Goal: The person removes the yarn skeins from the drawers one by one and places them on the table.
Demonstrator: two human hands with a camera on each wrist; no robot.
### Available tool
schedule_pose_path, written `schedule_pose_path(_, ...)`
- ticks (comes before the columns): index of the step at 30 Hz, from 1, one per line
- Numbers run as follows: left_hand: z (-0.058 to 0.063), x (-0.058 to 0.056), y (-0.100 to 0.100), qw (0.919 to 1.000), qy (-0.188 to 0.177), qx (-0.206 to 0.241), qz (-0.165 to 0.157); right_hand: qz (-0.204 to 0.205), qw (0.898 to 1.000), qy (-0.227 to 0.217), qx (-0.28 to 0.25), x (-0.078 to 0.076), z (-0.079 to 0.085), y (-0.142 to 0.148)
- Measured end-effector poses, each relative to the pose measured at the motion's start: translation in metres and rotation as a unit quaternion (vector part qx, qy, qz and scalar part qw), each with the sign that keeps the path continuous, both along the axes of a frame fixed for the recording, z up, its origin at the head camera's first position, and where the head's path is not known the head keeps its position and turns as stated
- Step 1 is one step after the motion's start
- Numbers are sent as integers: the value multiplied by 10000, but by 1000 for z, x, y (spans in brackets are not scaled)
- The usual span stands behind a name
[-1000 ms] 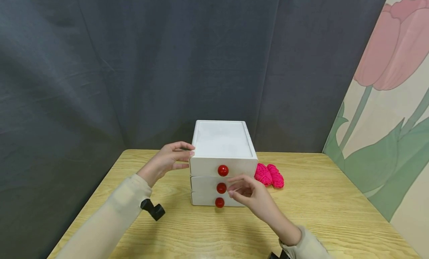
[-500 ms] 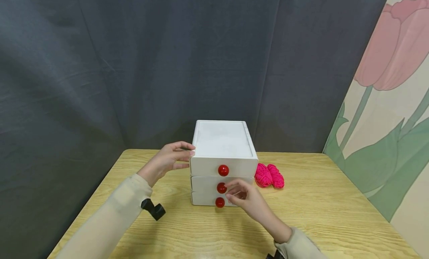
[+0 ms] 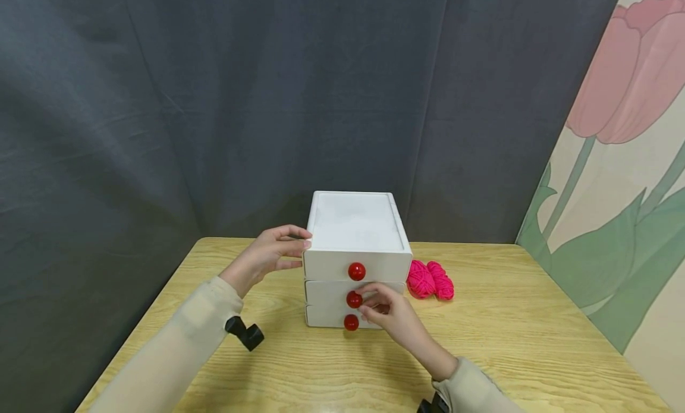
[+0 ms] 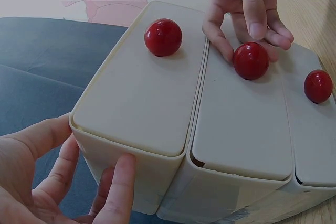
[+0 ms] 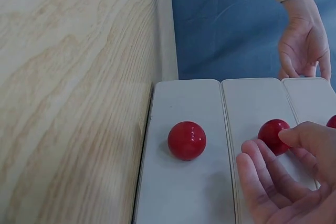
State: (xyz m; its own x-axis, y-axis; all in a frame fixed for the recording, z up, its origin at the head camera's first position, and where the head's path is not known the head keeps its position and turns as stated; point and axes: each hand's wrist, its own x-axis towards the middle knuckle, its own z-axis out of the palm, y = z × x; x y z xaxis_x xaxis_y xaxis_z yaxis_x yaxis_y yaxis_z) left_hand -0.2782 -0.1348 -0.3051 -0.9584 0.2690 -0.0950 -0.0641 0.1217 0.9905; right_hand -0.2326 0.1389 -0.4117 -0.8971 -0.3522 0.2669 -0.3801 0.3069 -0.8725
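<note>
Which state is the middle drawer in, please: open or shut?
Shut: the left wrist view shows the middle drawer at the rim of its casing, not pulled out.

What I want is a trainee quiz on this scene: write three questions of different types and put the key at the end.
1. Which red knob is nearest to the right hand?
A top
B middle
C bottom
2. True or false: the left hand touches the white drawers.
3. Fill in the blank: in the head view, the pink yarn lies to the ____ of the white drawers.

Key:
1. B, the middle red knob
2. True
3. right
</note>
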Motion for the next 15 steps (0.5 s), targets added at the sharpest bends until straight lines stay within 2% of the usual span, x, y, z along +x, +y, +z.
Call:
schedule_pose_path(6, -1, 0, 0, 10000, -14, 27, -16, 84, 10000, -6, 14, -1, 0, -4)
schedule_pose_path(15, 1, 1, 0, 10000, -17, 5, 15, -38, 9997, 45, 234, -3, -1, -6)
